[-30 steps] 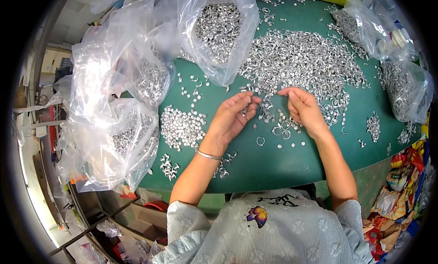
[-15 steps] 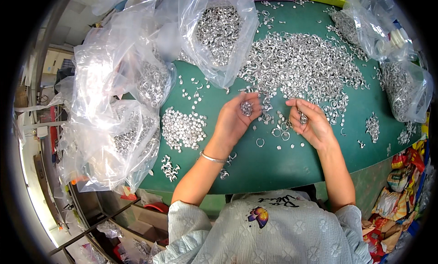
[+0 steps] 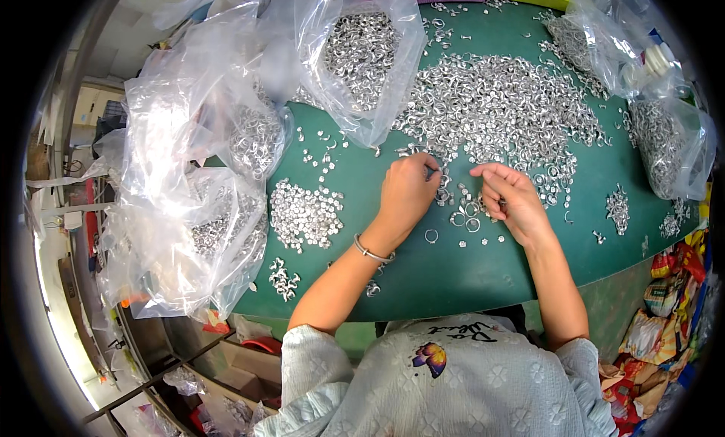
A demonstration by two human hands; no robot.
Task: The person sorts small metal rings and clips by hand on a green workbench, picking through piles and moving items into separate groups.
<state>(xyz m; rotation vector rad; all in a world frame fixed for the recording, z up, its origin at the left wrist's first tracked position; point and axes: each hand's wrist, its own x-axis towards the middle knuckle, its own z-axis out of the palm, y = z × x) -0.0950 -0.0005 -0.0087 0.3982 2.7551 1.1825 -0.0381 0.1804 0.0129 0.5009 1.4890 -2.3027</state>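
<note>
My left hand (image 3: pixel 408 193) is turned knuckles up, fingers curled in at the near edge of the big heap of small silver metal pieces (image 3: pixel 498 105); what it holds is hidden. A bangle circles that wrist. To its right, my right hand (image 3: pixel 515 201) has its fingers bent inward, the index finger and thumb toward the left hand, with a glint of silver pieces within the curled fingers. Between and below the hands lie loose silver rings (image 3: pixel 472 224) and a few tiny flower-shaped pieces (image 3: pixel 484 242). One single ring (image 3: pixel 431 235) rests apart, near my left wrist.
Left of my hands are a pile of small flower-shaped pieces (image 3: pixel 305 216) and a smaller cluster of pieces (image 3: pixel 283 279). Clear plastic bags (image 3: pixel 174 135) of metal parts crowd the left side. Another open bag (image 3: pixel 362 60) stands at the back, and a filled bag (image 3: pixel 668 150) at the right.
My left hand has rolled from palm up, with silver pieces showing in it, to knuckles up with its fingers curled down. My right hand stays nearly in place.
</note>
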